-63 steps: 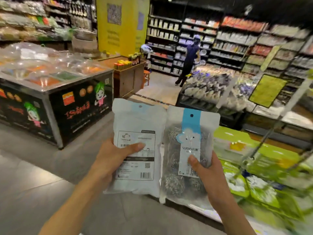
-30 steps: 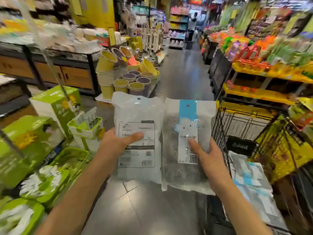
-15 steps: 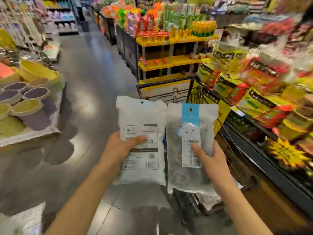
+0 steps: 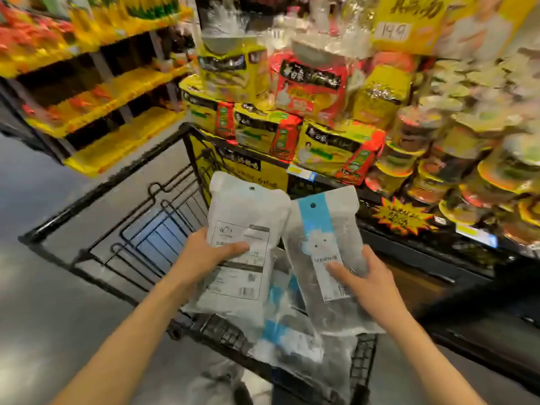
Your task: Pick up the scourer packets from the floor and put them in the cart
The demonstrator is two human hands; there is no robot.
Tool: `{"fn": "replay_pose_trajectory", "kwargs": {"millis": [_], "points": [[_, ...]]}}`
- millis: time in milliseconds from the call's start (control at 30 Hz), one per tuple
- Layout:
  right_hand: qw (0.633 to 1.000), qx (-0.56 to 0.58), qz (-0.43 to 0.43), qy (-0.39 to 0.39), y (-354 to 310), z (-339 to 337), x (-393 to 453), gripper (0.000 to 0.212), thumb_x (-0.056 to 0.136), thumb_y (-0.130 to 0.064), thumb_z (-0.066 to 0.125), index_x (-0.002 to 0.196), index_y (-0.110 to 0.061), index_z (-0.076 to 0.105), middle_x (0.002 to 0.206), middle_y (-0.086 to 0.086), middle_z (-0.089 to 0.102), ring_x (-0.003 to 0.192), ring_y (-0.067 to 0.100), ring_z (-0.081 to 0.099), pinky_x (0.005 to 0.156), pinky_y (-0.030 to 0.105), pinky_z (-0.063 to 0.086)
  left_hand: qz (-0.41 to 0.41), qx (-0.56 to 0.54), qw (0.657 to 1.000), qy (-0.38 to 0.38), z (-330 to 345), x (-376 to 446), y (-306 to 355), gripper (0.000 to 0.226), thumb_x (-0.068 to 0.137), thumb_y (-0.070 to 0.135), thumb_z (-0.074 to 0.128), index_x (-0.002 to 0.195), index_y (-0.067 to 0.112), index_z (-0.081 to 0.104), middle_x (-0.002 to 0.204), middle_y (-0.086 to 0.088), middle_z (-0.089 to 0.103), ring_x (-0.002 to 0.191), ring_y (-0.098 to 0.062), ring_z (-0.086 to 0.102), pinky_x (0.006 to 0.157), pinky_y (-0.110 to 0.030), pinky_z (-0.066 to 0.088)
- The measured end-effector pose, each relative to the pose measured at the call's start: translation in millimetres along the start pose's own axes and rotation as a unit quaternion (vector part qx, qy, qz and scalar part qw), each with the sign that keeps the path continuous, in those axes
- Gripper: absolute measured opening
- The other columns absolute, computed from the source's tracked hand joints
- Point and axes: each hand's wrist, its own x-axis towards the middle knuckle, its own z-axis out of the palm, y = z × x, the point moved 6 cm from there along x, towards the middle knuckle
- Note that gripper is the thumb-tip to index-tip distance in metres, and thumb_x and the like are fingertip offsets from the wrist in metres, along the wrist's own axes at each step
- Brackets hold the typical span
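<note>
supermarket aisle, grey floor (image 4: 43,302); noodle packs (image 4: 306,83) stacked at 12 o'clock, yellow shelving (image 4: 96,92) at 10 o'clock. black wire cart (image 4: 117,229) at centre frame. left hand (image 4: 204,255) grips a white scourer packet (image 4: 242,217), thumb across its label. right hand (image 4: 368,282) grips a blue-striped scourer packet (image 4: 321,229) just beside it at 3 o'clock. both packets held above the cart's near end. further packets (image 4: 292,340) lie in the cart beneath, at 6 o'clock.
</note>
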Motion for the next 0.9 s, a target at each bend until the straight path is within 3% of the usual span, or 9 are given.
{"fn": "replay_pose_trajectory", "kwargs": {"millis": [67, 133, 233, 333, 433, 533, 633, 767, 900], "points": [[0.999, -0.017, 0.036, 0.036, 14.4, -0.2, 20.8, 0.040, 0.082, -0.052, 0.080, 0.116, -0.042, 0.061, 0.105, -0.024, 0.075, 0.092, -0.009, 0.069, 0.081, 0.027, 0.058, 0.009, 0.039, 0.998, -0.056, 3.7, 53.8, 2.2, 0.041, 0.073, 0.029, 0.091, 0.110, 0.028, 0.073, 0.100, 0.012, 0.080, 0.087, -0.005, 0.076, 0.084, -0.033, 0.061], [0.994, -0.045, 0.081, 0.050, 28.5, 3.3, 38.7, 0.052, 0.075, -0.067, 0.076, 0.120, -0.047, 0.058, 0.106, -0.028, 0.074, 0.096, -0.004, 0.070, 0.087, 0.037, 0.060, 0.015, 0.079, 0.992, -0.098, 7.5, 102.0, 1.6, 0.043, 0.075, 0.029, 0.090, 0.113, 0.029, 0.071, 0.102, 0.013, 0.077, 0.083, 0.003, 0.072, 0.072, -0.019, 0.059], [0.983, -0.126, 0.126, 0.037, 53.9, 15.2, 65.7, 0.068, 0.069, -0.086, 0.064, 0.124, -0.050, 0.051, 0.102, -0.027, 0.073, 0.095, 0.000, 0.070, 0.085, 0.038, 0.059, 0.031, 0.146, 0.975, -0.164, 16.8, 170.0, -10.6, 0.044, 0.077, 0.027, 0.089, 0.117, 0.027, 0.070, 0.107, 0.013, 0.074, 0.083, 0.005, 0.070, 0.064, -0.010, 0.053], [0.953, -0.252, 0.166, -0.020, 86.6, 31.9, 96.1, 0.058, 0.083, -0.070, 0.068, 0.132, -0.045, 0.048, 0.106, -0.021, 0.070, 0.100, 0.013, 0.070, 0.083, 0.039, 0.055, 0.038, 0.225, 0.949, -0.216, 30.6, 231.6, -36.9, 0.046, 0.072, 0.036, 0.093, 0.113, 0.033, 0.072, 0.100, 0.017, 0.077, 0.086, 0.002, 0.072, 0.076, -0.030, 0.062], [0.911, -0.360, 0.183, -0.087, 127.0, 52.9, 125.0, 0.069, 0.089, -0.067, 0.064, 0.147, -0.039, 0.040, 0.134, -0.008, 0.065, 0.126, 0.023, 0.059, 0.090, 0.035, 0.047, 0.052, 0.294, 0.918, -0.260, 49.1, 280.0, -65.5, 0.049, 0.067, 0.049, 0.093, 0.110, 0.038, 0.071, 0.103, 0.019, 0.077, 0.094, -0.008, 0.073, 0.083, -0.046, 0.060], [0.870, -0.425, 0.188, -0.163, 167.8, 71.8, 151.0, 0.078, 0.088, -0.075, 0.057, 0.152, -0.034, 0.036, 0.140, 0.002, 0.063, 0.128, 0.026, 0.058, 0.093, 0.037, 0.049, 0.082, 0.371, 0.872, -0.308, 69.0, 314.8, -93.7, 0.052, 0.065, 0.058, 0.090, 0.108, 0.039, 0.069, 0.096, 0.022, 0.073, 0.087, 0.001, 0.068, 0.072, -0.029, 0.057], [0.820, -0.497, 0.192, -0.208, 198.2, 77.5, 172.9, 0.077, 0.090, -0.075, 0.054, 0.154, -0.036, 0.034, 0.140, 0.008, 0.061, 0.129, 0.030, 0.057, 0.098, 0.040, 0.050, 0.103, 0.448, 0.815, -0.353, 89.6, 339.8, -123.0, 0.043, 0.070, 0.046, 0.091, 0.105, 0.039, 0.066, 0.090, 0.022, 0.070, 0.078, 0.010, 0.062, 0.060, -0.016, 0.049], [0.795, -0.541, 0.181, -0.207, 222.0, 82.0, 194.1, 0.065, 0.093, -0.068, 0.057, 0.149, -0.039, 0.041, 0.140, 0.002, 0.059, 0.131, 0.028, 0.055, 0.100, 0.040, 0.045, 0.132, 0.489, 0.751, -0.423, 116.5, 360.7, -151.1, 0.040, 0.070, 0.034, 0.094, 0.095, 0.046, 0.064, 0.085, 0.033, 0.069, 0.080, 0.014, 0.063, 0.066, -0.016, 0.052], [0.802, -0.546, 0.192, -0.144, 247.4, 90.3, 190.3, 0.067, 0.095, -0.061, 0.058, 0.152, -0.033, 0.035, 0.143, 0.004, 0.053, 0.135, 0.032, 0.046, 0.109, 0.046, 0.037, 0.152, 0.584, 0.645, -0.469, 149.1, 371.0, -167.3, 0.039, 0.068, 0.039, 0.093, 0.087, 0.042, 0.060, 0.091, 0.020, 0.070, 0.086, -0.006, 0.065, 0.073, -0.028, 0.053]]}}
